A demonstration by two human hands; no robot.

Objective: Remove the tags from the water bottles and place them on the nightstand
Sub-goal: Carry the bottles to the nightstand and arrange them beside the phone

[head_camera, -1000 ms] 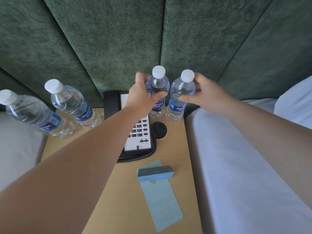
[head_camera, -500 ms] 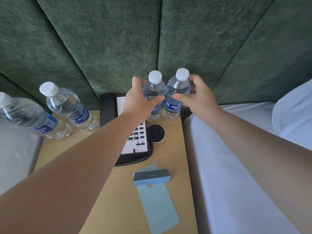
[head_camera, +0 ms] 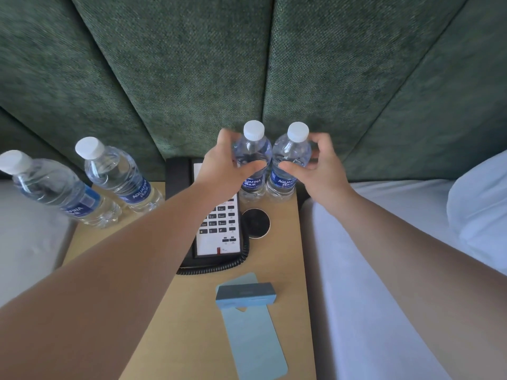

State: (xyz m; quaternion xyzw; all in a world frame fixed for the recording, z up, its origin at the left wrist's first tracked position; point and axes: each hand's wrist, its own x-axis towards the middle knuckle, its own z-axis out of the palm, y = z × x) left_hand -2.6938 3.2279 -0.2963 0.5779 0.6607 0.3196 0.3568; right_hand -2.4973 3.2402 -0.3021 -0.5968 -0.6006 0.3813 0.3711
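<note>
A padded headboard of coarse dark green woven fabric (head_camera: 192, 78), split into tall panels by deep seams, fills the back. To the right lies a bed with a smooth white sheet (head_camera: 384, 270) and a soft white pillow (head_camera: 482, 209); its straight edge runs just beside the light wooden nightstand with a flat matte top (head_camera: 285, 259). On that top sits a black desk telephone with a white keypad panel and coiled cord (head_camera: 219, 242), a round black disc with a pale rim (head_camera: 255, 223) beside it, and nearer the viewer a flat pale blue card tag with rounded corners (head_camera: 255, 341) with a small grey-blue rectangular block (head_camera: 245, 295) lying across its upper end.

Four clear ribbed plastic water bottles with white screw caps and blue labels reading AQUAFINA stand on the nightstand. The left hand (head_camera: 222, 171) grasps the rear left bottle (head_camera: 253, 160); the right hand (head_camera: 323, 171) curls around the rear right bottle (head_camera: 292, 163). The two touch, side by side at the back edge against the headboard. The two other bottles (head_camera: 115, 176) stand at the left corner, near its edge.
</note>
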